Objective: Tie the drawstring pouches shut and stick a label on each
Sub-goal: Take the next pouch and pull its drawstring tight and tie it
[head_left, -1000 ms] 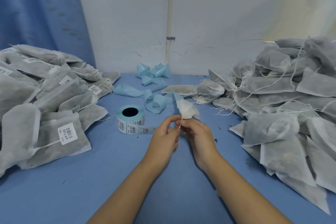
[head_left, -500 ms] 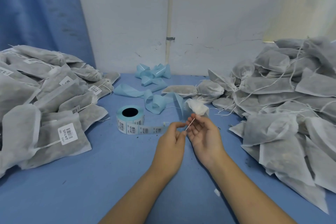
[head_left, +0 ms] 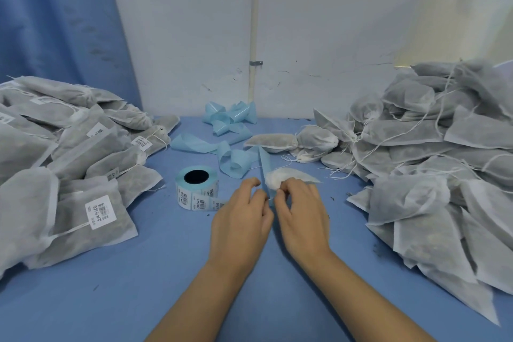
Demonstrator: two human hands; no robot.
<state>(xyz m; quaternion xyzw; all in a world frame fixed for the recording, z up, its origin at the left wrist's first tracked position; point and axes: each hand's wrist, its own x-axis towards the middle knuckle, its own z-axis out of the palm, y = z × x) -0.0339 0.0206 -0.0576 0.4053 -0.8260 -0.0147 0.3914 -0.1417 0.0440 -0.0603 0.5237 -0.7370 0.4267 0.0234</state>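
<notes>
A small white drawstring pouch (head_left: 280, 176) lies just beyond my fingers at the table's middle. My right hand (head_left: 299, 214) grips its gathered neck with curled fingers. My left hand (head_left: 241, 219) sits close beside it, fingertips pinching the end of the label strip (head_left: 202, 203) that unrolls from the label roll (head_left: 197, 182). A light blue backing strip (head_left: 265, 166) rises between my two hands. The label itself is hidden behind my fingers.
A heap of tied, labelled pouches (head_left: 83, 164) fills the left of the blue table (head_left: 155, 272). A bigger heap of pouches without labels (head_left: 430, 164) fills the right. Curled used backing paper (head_left: 230, 119) lies at the back by the wall.
My left hand left the pouch and drew the label strip out from the roll. My hands have closed together again, and the backing strip now stands up between them.
</notes>
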